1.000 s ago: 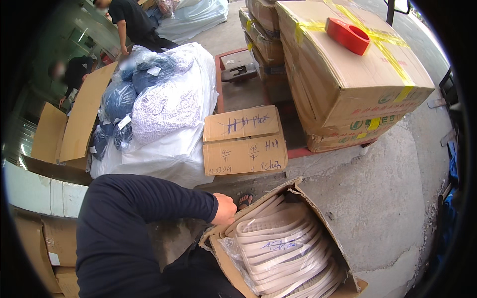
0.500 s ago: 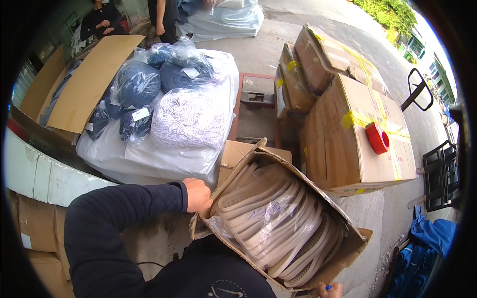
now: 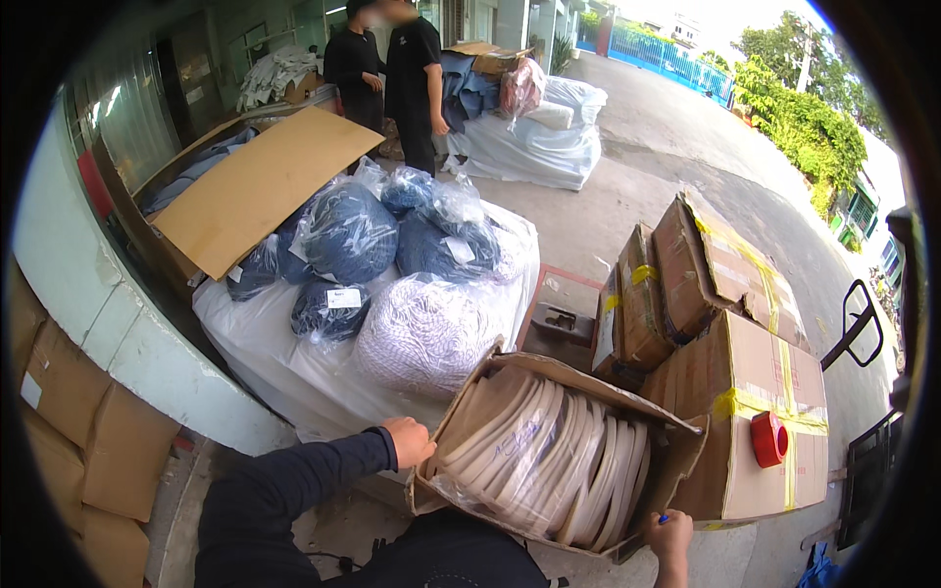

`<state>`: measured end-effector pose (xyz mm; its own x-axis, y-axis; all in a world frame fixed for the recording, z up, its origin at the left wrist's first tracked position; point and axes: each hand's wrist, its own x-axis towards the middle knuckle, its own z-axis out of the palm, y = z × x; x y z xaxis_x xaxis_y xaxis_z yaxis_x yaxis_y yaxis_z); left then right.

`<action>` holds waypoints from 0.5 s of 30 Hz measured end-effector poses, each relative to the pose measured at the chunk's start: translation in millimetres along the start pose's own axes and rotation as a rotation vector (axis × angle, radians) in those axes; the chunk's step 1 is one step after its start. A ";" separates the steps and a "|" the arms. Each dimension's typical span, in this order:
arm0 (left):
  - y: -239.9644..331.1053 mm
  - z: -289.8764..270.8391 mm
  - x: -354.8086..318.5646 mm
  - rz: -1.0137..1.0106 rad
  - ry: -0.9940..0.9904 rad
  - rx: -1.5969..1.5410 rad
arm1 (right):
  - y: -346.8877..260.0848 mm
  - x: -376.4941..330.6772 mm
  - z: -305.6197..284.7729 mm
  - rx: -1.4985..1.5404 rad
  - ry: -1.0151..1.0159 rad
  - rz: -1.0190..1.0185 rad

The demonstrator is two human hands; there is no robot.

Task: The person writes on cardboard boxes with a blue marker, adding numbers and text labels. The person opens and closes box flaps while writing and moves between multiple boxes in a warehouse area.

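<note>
An open cardboard box (image 3: 692,461) is in front of me, tilted, with its flaps up. Inside lies a pile of beige, curved, band-like pieces (image 3: 549,446) under clear plastic with handwriting on it. My left hand (image 3: 410,443) is closed on the box's left edge. At the right end, my right hand (image 3: 670,535) is closed on the lower right edge. A small blue thing like a pen (image 3: 664,518) pokes out of that fist; most of it is hidden.
Bagged blue and white yarn-like bundles (image 3: 348,235) lie on a white-wrapped stack to the left. Taped cartons (image 3: 774,392) stand on a red pallet truck at right, a red tape roll (image 3: 768,439) on top. Two people (image 3: 412,88) stand at the back.
My view has lifted and swung, showing more of the yard. The box, still between both hands, has turned slightly and now sits closer to the taped cartons.
</note>
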<state>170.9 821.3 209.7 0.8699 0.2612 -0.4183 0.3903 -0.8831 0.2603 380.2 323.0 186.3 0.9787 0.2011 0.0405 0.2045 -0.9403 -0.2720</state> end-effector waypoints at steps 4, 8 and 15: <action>36.0 -14.3 51.5 -0.104 -0.004 -0.005 | -1.2 2.8 5.8 -0.081 0.198 0.106; 70.0 -22.3 75.8 -0.085 -0.124 0.134 | -2.0 -64.4 -19.3 0.414 0.125 0.077; 58.1 0.7 33.1 -0.412 0.398 -0.144 | 83.2 -132.1 7.2 0.691 -0.517 0.048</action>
<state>222.2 778.3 210.5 0.6732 0.7222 -0.1588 0.7330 -0.6232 0.2725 267.8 220.2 151.4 0.8214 0.4231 -0.3825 -0.0569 -0.6065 -0.7930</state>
